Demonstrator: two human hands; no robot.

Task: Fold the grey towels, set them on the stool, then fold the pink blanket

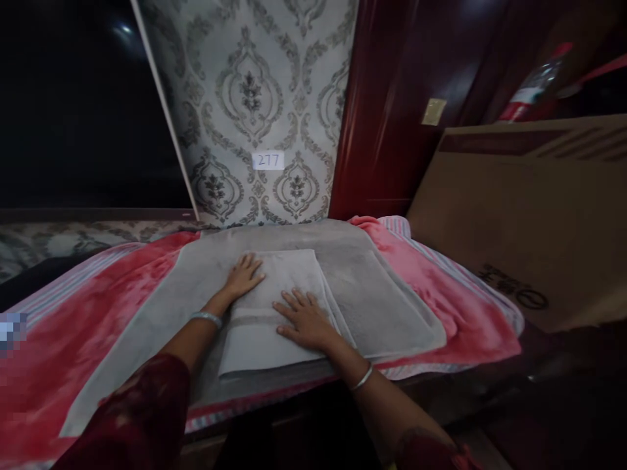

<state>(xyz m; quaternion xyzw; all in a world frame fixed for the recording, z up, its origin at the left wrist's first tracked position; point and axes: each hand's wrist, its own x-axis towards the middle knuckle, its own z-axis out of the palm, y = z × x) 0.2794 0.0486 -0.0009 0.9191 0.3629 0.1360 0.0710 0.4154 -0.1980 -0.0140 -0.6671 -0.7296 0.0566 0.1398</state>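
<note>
A folded light-grey towel (274,349) lies flat, with a darker band running across its near part. My left hand (243,277) rests open on its far left area, fingers spread. Farther right and closer to me, my right hand (306,320) presses flat on the same towel, its fingers also apart. Beneath it a larger grey cloth (392,307) is spread out. That cloth lies over a red blanket (470,326) with a striped edge, which shows on both sides.
A large dark screen (88,111) stands at the back left. On the patterned wall hangs a paper label (268,160) reading 277. A cardboard box (529,215) stands at the right, with a plastic bottle (536,85) behind it. Dark red wood panelling (386,98) rises behind.
</note>
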